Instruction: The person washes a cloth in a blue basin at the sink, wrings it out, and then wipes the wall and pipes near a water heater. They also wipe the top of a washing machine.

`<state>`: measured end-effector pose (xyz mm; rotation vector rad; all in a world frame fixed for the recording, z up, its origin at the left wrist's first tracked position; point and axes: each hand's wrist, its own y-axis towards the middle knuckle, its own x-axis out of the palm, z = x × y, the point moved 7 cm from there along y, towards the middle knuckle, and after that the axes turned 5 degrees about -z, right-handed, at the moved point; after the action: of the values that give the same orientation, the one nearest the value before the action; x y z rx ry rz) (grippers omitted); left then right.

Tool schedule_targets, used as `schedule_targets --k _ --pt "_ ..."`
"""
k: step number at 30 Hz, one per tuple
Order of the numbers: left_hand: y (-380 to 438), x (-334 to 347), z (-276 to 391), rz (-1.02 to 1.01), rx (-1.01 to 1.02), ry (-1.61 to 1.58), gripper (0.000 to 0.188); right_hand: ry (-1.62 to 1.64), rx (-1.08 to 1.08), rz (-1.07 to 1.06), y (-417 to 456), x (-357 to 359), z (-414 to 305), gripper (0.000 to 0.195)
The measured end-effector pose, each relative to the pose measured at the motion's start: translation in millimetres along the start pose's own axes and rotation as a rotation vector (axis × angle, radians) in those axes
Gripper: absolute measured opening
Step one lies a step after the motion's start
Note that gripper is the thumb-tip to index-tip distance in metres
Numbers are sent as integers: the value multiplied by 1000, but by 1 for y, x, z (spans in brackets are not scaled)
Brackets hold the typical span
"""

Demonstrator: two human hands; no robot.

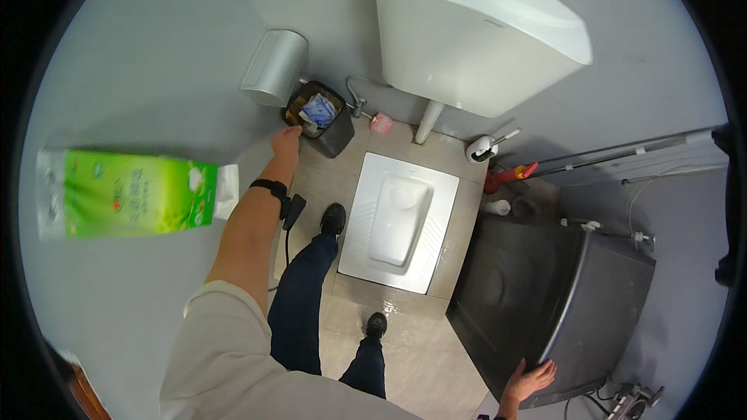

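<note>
My left hand (286, 141) touches or almost touches the near left rim of a black waste bin (335, 141), its fingers bent together; whether it grips the rim or the liner cannot be made out. Crumpled blue and white waste (319, 110) lies in the bin. At the lower right, my right hand (529, 381) rests on the edge of a dark grey appliance, probably a washing machine (519, 280), with its fingers apart. Between my two hands a white squat toilet (400, 221) is set into the tiled floor, below a white cistern (467, 41) on the wall.
A metallic dispenser (276, 67) hangs above the bin. A green tissue pack (137, 192) hangs at the left wall. Near the wall's foot are a pink object (381, 123), a toilet brush in its white holder (482, 149) and a red bottle (495, 179). Floor near my feet looks wet.
</note>
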<state>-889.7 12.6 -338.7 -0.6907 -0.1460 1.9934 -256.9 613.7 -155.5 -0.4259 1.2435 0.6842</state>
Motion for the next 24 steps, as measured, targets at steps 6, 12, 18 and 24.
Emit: schedule_targets --k 6,12,18,24 --pt "111 68 -30 -115 266 293 18 -154 -11 14 -2 7 1 73" --pt "199 122 -84 -296 488 1363 26 -262 -119 79 10 -5 -32 85" --pt "194 115 -88 -226 -80 1195 48 -386 -61 17 10 8 -24 87" --pt "172 108 -59 -275 47 1226 51 -403 -14 -29 6 12 -14 91"
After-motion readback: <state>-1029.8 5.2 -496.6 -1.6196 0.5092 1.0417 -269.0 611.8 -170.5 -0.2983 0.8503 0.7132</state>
